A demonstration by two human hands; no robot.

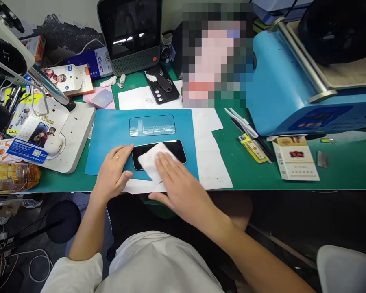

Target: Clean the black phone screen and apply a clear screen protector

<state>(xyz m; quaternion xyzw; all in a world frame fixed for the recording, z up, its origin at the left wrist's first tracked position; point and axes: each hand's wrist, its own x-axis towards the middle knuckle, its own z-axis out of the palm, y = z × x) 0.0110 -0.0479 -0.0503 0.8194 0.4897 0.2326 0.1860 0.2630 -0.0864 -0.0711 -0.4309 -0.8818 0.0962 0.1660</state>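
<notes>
Head view: phone [179, 151] lay flat on mat [103, 134], likely cushioned underneath. Right hand [186, 187] held cloth [150, 162] down on phone, fingers extended, seemingly spreading pressure; thumb stuck out wide. Left hand [112, 175], half open, gripped nothing visible; fingertips sat by phone's left end, perhaps as stop against sliding. Glass [152, 125] lay beyond, apart from cloth.

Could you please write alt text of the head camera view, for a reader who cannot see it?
A person's right hand holds a white wipe against a dark phone, the left hand at its left end. A clear, phone-shaped sheet shares the blue mat on a cluttered green workbench.
</notes>
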